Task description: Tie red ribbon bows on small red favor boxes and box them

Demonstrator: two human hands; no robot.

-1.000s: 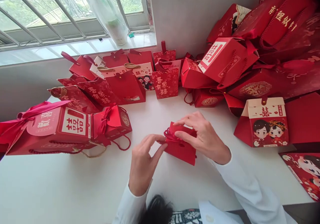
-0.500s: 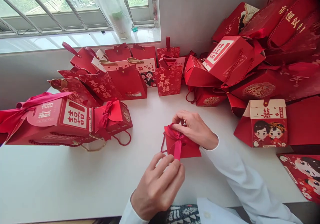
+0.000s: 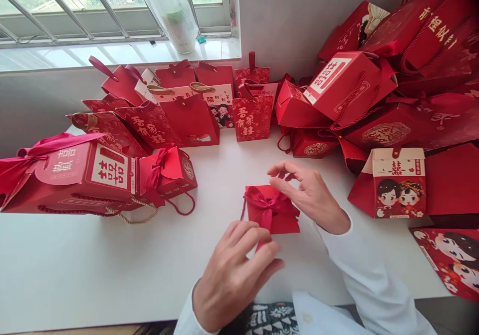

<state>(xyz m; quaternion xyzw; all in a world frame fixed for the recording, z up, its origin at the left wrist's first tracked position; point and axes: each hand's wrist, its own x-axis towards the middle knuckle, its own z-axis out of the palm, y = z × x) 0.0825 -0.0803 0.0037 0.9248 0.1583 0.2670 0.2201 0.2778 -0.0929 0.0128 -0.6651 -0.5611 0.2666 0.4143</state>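
A small red gift box stands on the white table in front of me, with a crimson ribbon bow tied across its top. A twisted red cord shows at its left side. My right hand hovers at the box's upper right, thumb and forefinger parted, nothing between them. Below the box, my left hand has its fingers bent but spread. The bow's hanging tail runs down behind those fingers, partly hidden; no pinch on it is visible.
Red bow-tied boxes with rope handles lie to the left. Small red bags stand in rows below the window. Red boxes are piled at the right, near a box with two cartoon faces.
My right hand has let go of the bow and lifted away to the upper right. The left fingers have loosened from the ribbon tail and spread. The bow's loops lie fuller.
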